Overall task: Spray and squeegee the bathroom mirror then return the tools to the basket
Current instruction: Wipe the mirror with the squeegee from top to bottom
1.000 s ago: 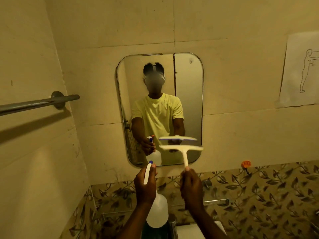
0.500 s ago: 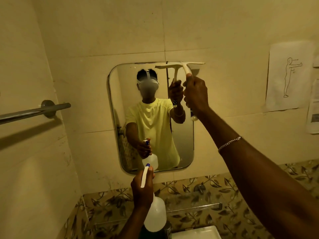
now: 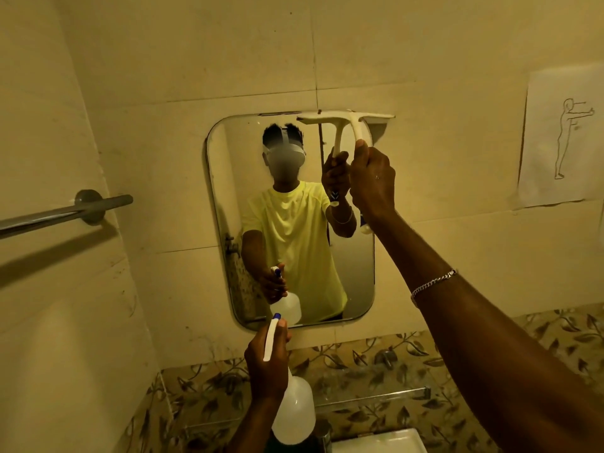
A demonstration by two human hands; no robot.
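A rounded rectangular mirror (image 3: 235, 197) hangs on the tiled wall ahead. My right hand (image 3: 372, 181) grips the handle of a white squeegee (image 3: 354, 120), whose blade lies across the mirror's top right corner and reaches onto the wall. Below the mirror's bottom edge my left hand (image 3: 266, 364) holds a translucent spray bottle (image 3: 292, 410) by its neck, with the white trigger and blue nozzle pointing up towards the glass. The mirror reflects a person in a yellow shirt with both tools. No basket is in view.
A metal towel bar (image 3: 65, 212) sticks out from the left wall. A paper sheet with a figure drawing (image 3: 562, 142) is taped at the right. Leaf-patterned tiles (image 3: 392, 364) run below, with a glass shelf (image 3: 376, 398) and a white basin corner (image 3: 379, 443) underneath.
My right hand lifted the squeegee from below the mirror up to its top right corner, where it has stayed for the last half second. The left hand has kept the spray bottle low.
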